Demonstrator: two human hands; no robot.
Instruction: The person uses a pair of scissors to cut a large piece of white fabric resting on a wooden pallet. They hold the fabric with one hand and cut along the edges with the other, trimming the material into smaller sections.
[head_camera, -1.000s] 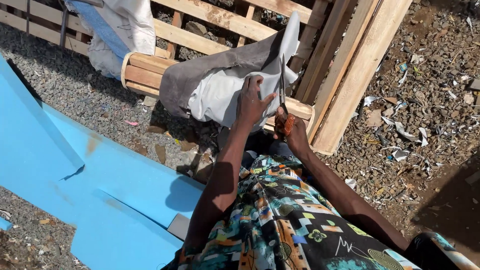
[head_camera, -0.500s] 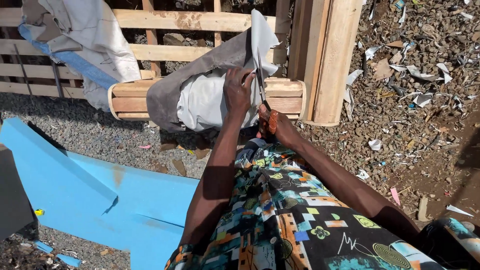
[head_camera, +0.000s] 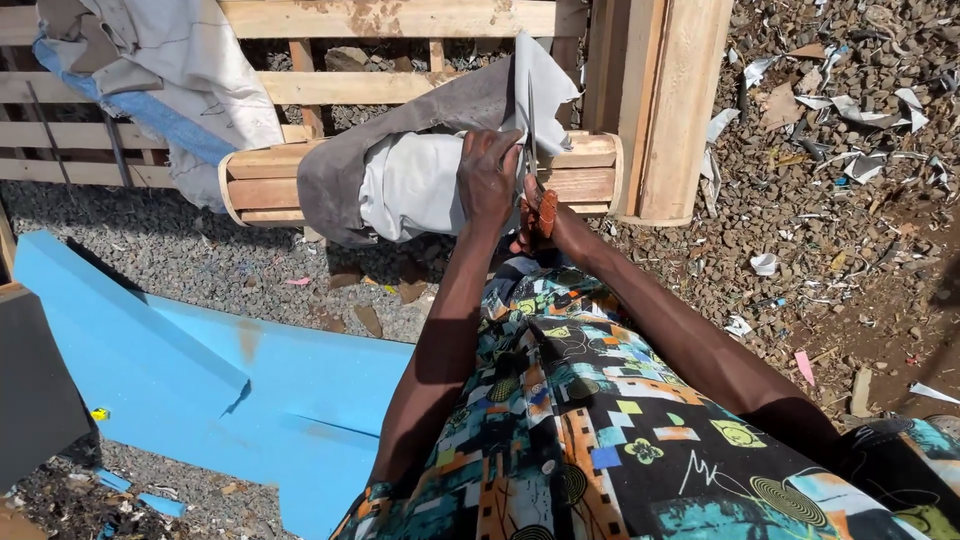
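- Left hand (head_camera: 487, 175) presses down, fingers curled, gripping the grey fabric (head_camera: 400, 180) on the wooden frame (head_camera: 590, 165).
- Right hand (head_camera: 535, 215) closed around orange-handled scissors (head_camera: 532, 140), blades upright in the fabric.

Hidden and cut-off parts around the cutting hands

The right hand (head_camera: 535, 215) is mostly covered by the left hand (head_camera: 488, 178) and by the orange handles of the steel scissors (head_camera: 533, 150), so its fingers cannot be made out; whether the blades stand apart or together is too thin to tell. The grey-and-white fabric sheet (head_camera: 410, 180) hides the middle of the slatted wooden frame (head_camera: 270, 175) beneath it, and the frame runs out past the top and left edges. The flat blue foam slab (head_camera: 200, 380) is cut off at the bottom edge, and the patterned shirt (head_camera: 600, 440) covers its right end. A dark panel (head_camera: 35, 390) at the left edge shows only in part.
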